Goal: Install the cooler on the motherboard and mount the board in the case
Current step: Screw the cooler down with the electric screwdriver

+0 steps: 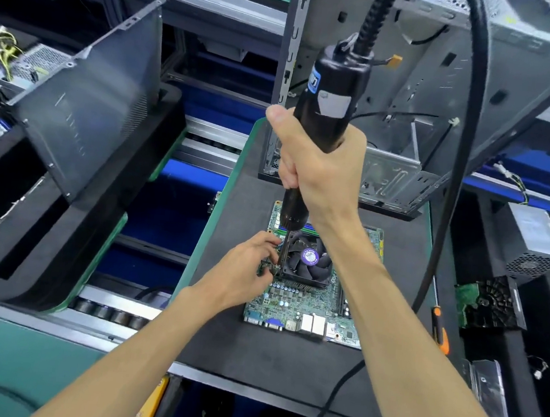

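Dark foam matting covers the green-edged surface (217, 355) of an assembly line, and on it lies the green rectangular motherboard (304, 308), flat, with the black square fan cooler (309, 257) sitting on its middle. Beyond it, at the far edge of the mat, stands the open grey metal computer case (407, 127), still without a board. The right hand (319, 165) grips the black cylindrical electric screwdriver (330, 92), fingers wrapped tight round its barrel, bit pointing down at the cooler's near-left corner. The left hand (243, 266) rests beside that corner, fingers pinched round the bit's tip or the screw; I cannot tell which. Trouble looks most likely if the bit slips off the screw head: it could gouge the board or catch the guiding fingers. A tilted driver could cross-thread the screw, and the thick black cable (455, 159) hanging on the right could tug the tool off line.
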The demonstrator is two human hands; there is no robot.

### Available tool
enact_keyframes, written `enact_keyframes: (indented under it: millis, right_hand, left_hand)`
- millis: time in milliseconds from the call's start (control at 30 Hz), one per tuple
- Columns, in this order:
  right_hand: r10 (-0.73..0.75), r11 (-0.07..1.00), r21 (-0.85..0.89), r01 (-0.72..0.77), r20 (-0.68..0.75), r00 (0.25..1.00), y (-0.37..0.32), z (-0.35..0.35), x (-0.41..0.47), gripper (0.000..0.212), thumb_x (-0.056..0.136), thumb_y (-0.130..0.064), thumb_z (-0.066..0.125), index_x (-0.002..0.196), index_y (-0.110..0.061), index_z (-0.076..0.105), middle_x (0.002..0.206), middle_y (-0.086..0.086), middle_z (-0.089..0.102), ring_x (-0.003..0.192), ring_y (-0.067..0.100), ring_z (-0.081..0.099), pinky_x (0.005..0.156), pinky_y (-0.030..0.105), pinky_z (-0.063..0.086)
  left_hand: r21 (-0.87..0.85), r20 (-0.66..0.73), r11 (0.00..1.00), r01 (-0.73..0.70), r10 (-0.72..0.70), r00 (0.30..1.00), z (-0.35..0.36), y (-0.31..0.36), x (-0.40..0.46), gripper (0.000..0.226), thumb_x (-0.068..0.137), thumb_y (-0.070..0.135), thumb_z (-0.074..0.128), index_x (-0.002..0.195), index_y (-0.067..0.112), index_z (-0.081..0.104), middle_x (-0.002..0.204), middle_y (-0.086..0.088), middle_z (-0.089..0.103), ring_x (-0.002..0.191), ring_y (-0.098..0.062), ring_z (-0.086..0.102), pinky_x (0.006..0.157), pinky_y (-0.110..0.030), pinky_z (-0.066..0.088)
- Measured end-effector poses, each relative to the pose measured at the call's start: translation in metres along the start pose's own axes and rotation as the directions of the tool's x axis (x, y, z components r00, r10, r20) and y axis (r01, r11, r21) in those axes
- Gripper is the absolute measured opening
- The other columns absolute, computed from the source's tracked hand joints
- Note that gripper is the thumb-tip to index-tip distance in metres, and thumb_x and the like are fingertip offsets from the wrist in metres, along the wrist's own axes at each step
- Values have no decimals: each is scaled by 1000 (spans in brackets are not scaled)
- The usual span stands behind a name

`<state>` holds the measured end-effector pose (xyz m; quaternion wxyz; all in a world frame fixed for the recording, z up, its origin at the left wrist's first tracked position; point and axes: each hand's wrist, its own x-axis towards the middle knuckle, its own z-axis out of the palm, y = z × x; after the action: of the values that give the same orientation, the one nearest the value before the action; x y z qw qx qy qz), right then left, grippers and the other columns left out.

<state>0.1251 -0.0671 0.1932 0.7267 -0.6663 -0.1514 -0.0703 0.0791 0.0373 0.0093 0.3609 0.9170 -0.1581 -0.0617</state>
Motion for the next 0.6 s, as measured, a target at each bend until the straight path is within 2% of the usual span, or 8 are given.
enact_keyframes:
  millis: [100,167,267,333,400,500,600]
  right_hand:
    - [25,999,39,-25,-2,1000,0,-4,0,46,85,-27,71,55,-13,39,44,-3,34,36,20,30,42,28,29]
    - [22,998,57,-22,1,1000,0,-8,-3,46,84,-27,71,56,-13,37,44,-2,35,35,20,30,42,27,29]
    - [10,999,43,-10,-1,1000,0,-10,-6,42,85,-27,71,57,-12,44,45,-2,37,35,20,33,43,26,31]
    - [12,999,45,-12,-5,1000,0,-9,-7,40,84,-28,72,57,-13,46,45,-3,37,35,20,33,42,27,31]
    - [33,998,56,-33,1,999,0,-7,-8,34,82,-30,73,60,-17,52,45,-4,38,36,20,32,42,27,31]
    - [51,993,108,-52,16,999,-7,-11,-7,17,82,-28,73,73,-16,64,46,-3,42,37,18,34,43,26,33]
    - [19,986,168,-15,-20,1000,-19,-21,-6,16,83,-25,70,82,-9,65,47,-2,43,37,17,34,43,25,34]
  left_hand:
    - [-4,-1,1000,0,0,1000,-1,0,0,12,87,10,58,96,15,64,137,12,46,117,-3,54,92,-3,27]
    - [-9,-3,1000,3,-3,1000,-1,1,0,14,86,9,58,97,14,65,137,11,47,116,-3,54,90,0,25]
    - [4,4,1000,12,-12,1000,0,2,2,14,86,8,57,98,12,65,137,8,48,116,-6,56,89,1,26]
    - [10,14,1000,8,-9,1000,-1,2,3,15,87,8,56,98,10,66,137,8,48,110,-8,58,83,4,27]
    - [8,25,1000,2,-2,1000,-3,4,1,16,87,5,55,98,9,66,138,7,47,107,-10,60,82,-1,33]
    - [-33,25,999,9,-9,1000,-5,9,-3,26,85,0,52,105,10,64,137,9,48,95,-13,64,87,-19,44]
    - [-125,-20,992,25,-28,999,-9,15,-7,41,86,-3,50,122,15,57,120,18,52,76,-10,59,77,-13,44]
